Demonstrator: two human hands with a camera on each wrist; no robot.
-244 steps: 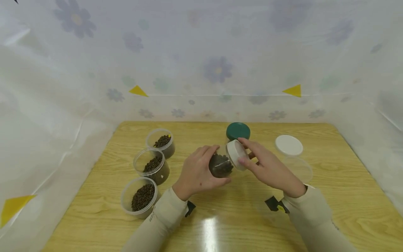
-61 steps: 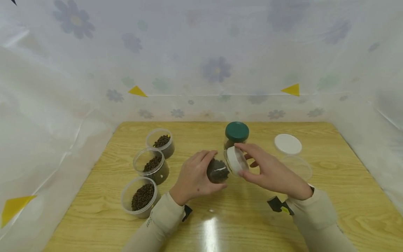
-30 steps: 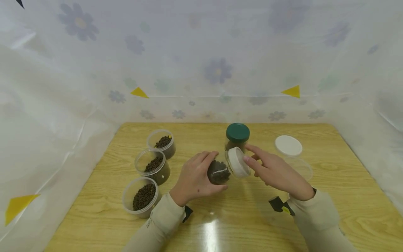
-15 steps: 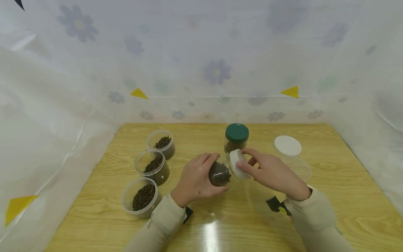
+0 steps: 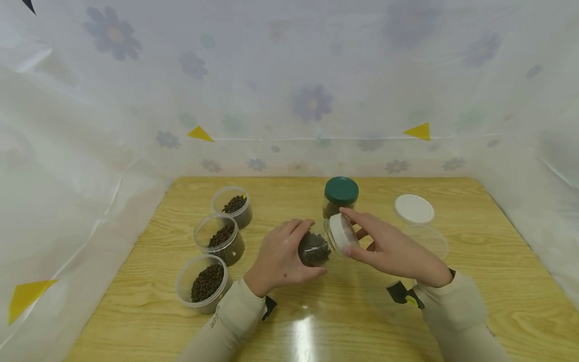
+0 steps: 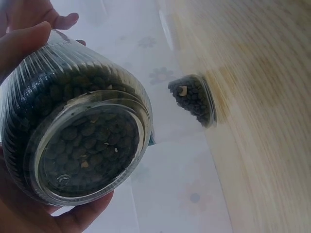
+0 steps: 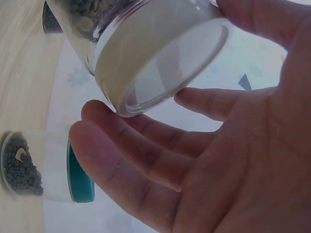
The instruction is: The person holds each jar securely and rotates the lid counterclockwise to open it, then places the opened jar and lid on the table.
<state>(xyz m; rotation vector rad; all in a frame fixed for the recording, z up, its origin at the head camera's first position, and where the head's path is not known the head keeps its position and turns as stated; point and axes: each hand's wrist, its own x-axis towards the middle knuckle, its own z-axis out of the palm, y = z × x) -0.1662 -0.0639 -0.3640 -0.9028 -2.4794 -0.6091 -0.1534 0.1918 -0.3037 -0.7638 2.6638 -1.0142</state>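
Note:
My left hand [image 5: 282, 256] grips a clear jar [image 5: 314, 249] with dark brown pellets inside, tilted on its side above the table. Its ridged base [image 6: 92, 150] faces the left wrist camera, and pellets show through it. A white screw lid [image 5: 342, 235] sits on the mouth, pointing right. My right hand [image 5: 389, 246] holds this lid by the rim, thumb on one edge and fingertips [image 7: 99, 109] round the opposite side in the right wrist view. Just behind stands an upright jar with a green lid [image 5: 341, 191], partly hidden by the right hand and the held jar.
Several open plastic tubs stand in a row on the left, such as the nearest tub [image 5: 181, 289], each part full of dark pellets. A white lid disc [image 5: 414, 208] and a clear lid [image 5: 427, 241] lie at the right of the wooden table [image 5: 362, 322]. Plastic sheeting surrounds it.
My right fingers loosened from the white lid a second ago, then took its rim again and turned. Compared with the oldest frame, the held jar is slightly lower and more of the green-lidded jar shows.

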